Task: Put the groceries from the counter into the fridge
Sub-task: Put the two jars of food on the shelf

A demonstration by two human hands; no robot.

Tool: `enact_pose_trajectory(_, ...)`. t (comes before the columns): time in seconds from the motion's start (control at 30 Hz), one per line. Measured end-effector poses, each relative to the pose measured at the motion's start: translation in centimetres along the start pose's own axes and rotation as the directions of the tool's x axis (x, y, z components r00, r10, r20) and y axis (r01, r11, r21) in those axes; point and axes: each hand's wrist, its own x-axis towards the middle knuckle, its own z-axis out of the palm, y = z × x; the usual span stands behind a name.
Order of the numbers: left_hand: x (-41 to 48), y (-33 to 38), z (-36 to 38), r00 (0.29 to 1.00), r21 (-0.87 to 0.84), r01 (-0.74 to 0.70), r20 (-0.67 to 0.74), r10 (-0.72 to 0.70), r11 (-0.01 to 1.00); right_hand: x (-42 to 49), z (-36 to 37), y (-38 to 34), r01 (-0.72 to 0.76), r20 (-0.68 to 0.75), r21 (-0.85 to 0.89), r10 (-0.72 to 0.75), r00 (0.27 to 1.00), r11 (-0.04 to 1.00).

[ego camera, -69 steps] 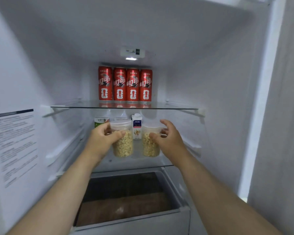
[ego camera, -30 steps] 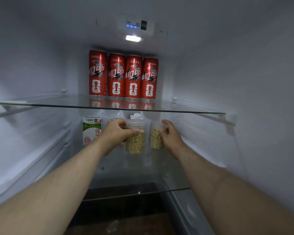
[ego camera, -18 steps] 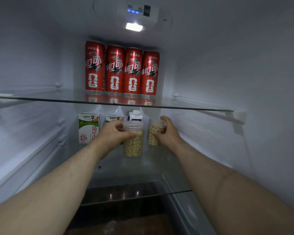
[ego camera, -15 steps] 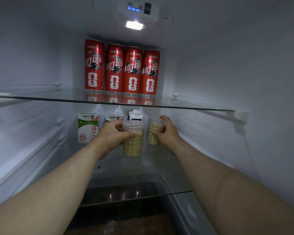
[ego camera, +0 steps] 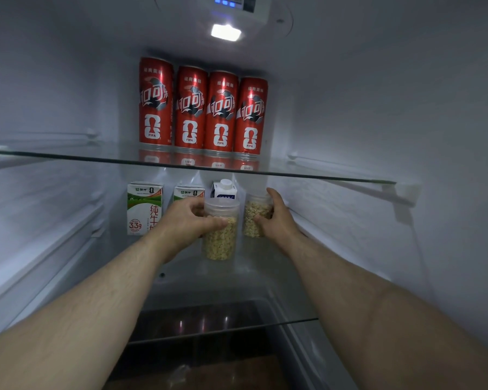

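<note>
Both my arms reach into the fridge over its lower glass shelf [ego camera: 254,277]. My left hand [ego camera: 190,220] grips a clear plastic jar of oats [ego camera: 220,240] from its left side. My right hand [ego camera: 273,218] holds a second clear jar of oats [ego camera: 254,218] from its right, a little further back. Both jars stand upright, side by side, low over the shelf; contact with the glass cannot be told.
Several red cola cans [ego camera: 203,111] line the back of the upper glass shelf [ego camera: 335,178]. Behind the jars stand two green-and-white milk cartons [ego camera: 144,206] and a small blue-and-white carton [ego camera: 223,190]. A drawer [ego camera: 203,347] lies below. The fridge walls close in on both sides.
Both hands have carried the jars deeper into the fridge, toward the cartons at the back of the lower shelf. My head has moved in closer.
</note>
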Motion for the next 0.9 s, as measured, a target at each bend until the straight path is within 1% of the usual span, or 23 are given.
enact_pose_trajectory(0.1, 0.0, 0.0, 0.0, 1.000, -0.001, 0.002, 0.001, -0.002, 1.000, -0.1, 0.1, 0.0, -0.017, 0.001, -0.042, 0.017, 1.000, 0.999)
enact_pose_trajectory(0.23, 0.0, 0.1, 0.0, 1.000, 0.000, 0.014, 0.000, -0.014, 1.000, -0.9, -0.4, -0.7, -0.075, -0.085, -0.050, 0.070, 0.994, 0.996)
enact_pose_trajectory(0.3, 0.0, 0.1, -0.1, 1.000, 0.008, 0.027, 0.006, -0.027, 1.000, -2.0, -0.8, -1.3, -0.040, -0.117, -0.106, 0.027, 0.993, 0.994)
enact_pose_trajectory(0.4, -0.3, 0.4, -0.2, 0.996, 0.016, 0.071, 0.046, -0.072, 0.997, -4.3, -0.9, -2.1, 0.061, -0.151, -0.273, -0.105, 0.983, 0.960)
enact_pose_trajectory(0.43, -0.5, 0.5, -0.2, 0.994, 0.001, 0.091, 0.063, -0.091, 0.996, -4.9, -0.9, -2.4, 0.080, -0.145, -0.276, -0.124, 0.982, 0.958)
enact_pose_trajectory(0.53, -0.9, 0.7, -0.1, 0.990, -0.054, 0.115, 0.086, -0.110, 0.992, -6.4, -0.6, -3.7, 0.082, -0.087, -0.141, -0.095, 0.992, 0.987)
enact_pose_trajectory(0.6, -1.0, 0.7, -0.1, 0.992, -0.061, 0.101, 0.084, -0.095, 0.993, -7.1, -0.9, -4.5, 0.073, -0.105, -0.126, -0.087, 0.991, 0.989)
enact_pose_trajectory(0.63, -1.0, 0.6, 0.0, 0.993, -0.062, 0.094, 0.081, -0.089, 0.994, -7.4, -1.3, -4.8, 0.067, -0.125, -0.163, -0.088, 0.988, 0.984)
enact_pose_trajectory(0.7, -0.9, 0.6, 0.3, 0.993, -0.058, 0.090, 0.075, -0.086, 0.994, -8.2, -2.5, -5.2, 0.063, -0.136, -0.317, -0.111, 0.984, 0.946)
enact_pose_trajectory(0.8, -0.6, 0.6, 1.1, 0.994, -0.039, 0.090, 0.073, -0.087, 0.995, -10.2, -4.6, -5.8, 0.110, -0.117, -0.559, -0.209, 0.971, 0.822)
enact_pose_trajectory(0.9, -0.4, 0.8, 2.2, 0.993, -0.018, 0.086, 0.085, -0.084, 0.996, -12.4, -6.6, -6.8, 0.157, -0.105, -0.697, -0.316, 0.943, 0.700)
